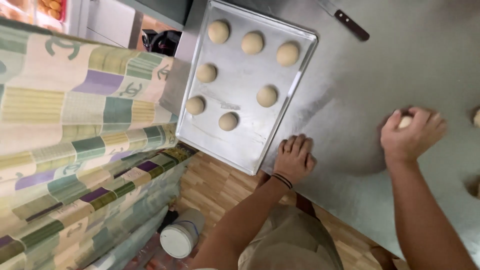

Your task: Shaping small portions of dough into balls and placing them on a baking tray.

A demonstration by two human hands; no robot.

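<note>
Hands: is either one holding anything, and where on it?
Right hand cups a dough ball from above on the table. Left hand lies flat, empty.

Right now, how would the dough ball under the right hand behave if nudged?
The dough ball looks round, so it would probably roll on the smooth metal table. It likely dents easily; the right hand cups it loosely.

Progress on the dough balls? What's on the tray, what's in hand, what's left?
Done: seven dough balls sit spaced apart on the tray. In hand: the right hand cups one piece of dough against the steel table; the left hand rests flat by the tray's edge. Left: one more piece shows at the right frame edge, and the tray has open room.
</note>
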